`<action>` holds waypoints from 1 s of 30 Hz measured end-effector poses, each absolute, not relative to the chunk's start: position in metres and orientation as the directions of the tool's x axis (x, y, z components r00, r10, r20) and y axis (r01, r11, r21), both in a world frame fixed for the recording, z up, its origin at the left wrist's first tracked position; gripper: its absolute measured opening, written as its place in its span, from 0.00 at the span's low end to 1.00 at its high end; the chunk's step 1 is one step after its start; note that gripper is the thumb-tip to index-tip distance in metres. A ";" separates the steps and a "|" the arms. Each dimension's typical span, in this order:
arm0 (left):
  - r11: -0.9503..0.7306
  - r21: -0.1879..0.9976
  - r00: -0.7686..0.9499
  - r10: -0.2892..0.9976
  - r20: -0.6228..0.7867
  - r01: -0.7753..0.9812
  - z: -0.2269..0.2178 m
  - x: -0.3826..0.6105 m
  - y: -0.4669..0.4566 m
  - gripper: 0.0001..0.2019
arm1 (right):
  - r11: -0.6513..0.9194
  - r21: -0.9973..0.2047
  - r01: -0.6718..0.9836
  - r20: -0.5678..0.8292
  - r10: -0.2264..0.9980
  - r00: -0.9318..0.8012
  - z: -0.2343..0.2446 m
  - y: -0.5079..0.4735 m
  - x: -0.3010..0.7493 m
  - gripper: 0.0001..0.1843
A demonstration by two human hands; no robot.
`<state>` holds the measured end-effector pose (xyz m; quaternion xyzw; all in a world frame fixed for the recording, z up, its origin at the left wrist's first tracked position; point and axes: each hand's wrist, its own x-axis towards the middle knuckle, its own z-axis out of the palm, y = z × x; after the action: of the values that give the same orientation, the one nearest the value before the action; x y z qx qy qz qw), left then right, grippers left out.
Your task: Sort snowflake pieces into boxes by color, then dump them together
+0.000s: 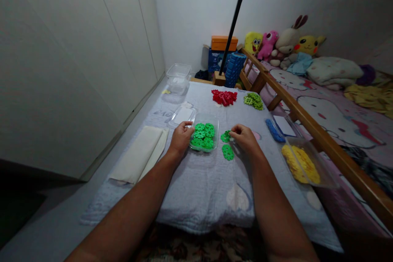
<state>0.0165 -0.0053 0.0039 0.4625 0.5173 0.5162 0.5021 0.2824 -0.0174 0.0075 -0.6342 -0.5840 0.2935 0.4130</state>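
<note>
My left hand (182,136) grips the left wall of a clear plastic container (216,125), its fingers closed on the rim. Inside the container lie several green flower-shaped plastic discs (204,136). To the right of it, my right hand (244,136) pinches a green disc (225,136) between thumb and fingers, just above or at the cloth. Nearer to me, more green discs (228,152) lie overlapping on the cloth. Behind the container rests a clear lid (175,119) with a white label.
Red pieces (224,97) and light green pieces (253,101) lie in piles at the back. At right are blue pieces (274,130) and a container of yellow pieces (301,164), beside a wooden bed rail (294,114). Empty clear containers (178,77) stand back left; a folded cloth (139,153) lies left.
</note>
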 end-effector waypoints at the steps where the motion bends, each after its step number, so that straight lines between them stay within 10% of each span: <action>1: 0.040 0.998 -0.066 0.997 -0.042 -0.038 0.004 0.016 -0.005 0.20 | 0.031 -0.884 0.466 0.115 0.981 0.154 0.010 -0.018 0.282 0.10; 8: 0.038 0.998 -0.061 0.997 -0.040 -0.047 0.006 0.017 -0.006 0.19 | 0.170 -0.952 0.256 0.218 0.961 0.170 0.024 -0.026 0.250 0.13; 19: 0.048 0.997 -0.058 0.997 -0.051 -0.059 0.001 0.016 -0.004 0.20 | 0.299 -0.752 0.587 0.275 0.952 -0.132 0.018 -0.036 0.213 0.04; 30: 0.037 0.999 -0.074 0.997 -0.039 -0.026 0.000 0.016 -0.003 0.19 | 0.309 -0.647 0.697 0.368 0.927 -0.070 0.010 -0.030 0.228 0.09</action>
<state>0.0157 -0.0028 -0.0002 0.4653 0.5216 0.5145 0.4967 0.2277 -0.0302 0.0097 -0.5677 -0.7153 0.1524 0.3780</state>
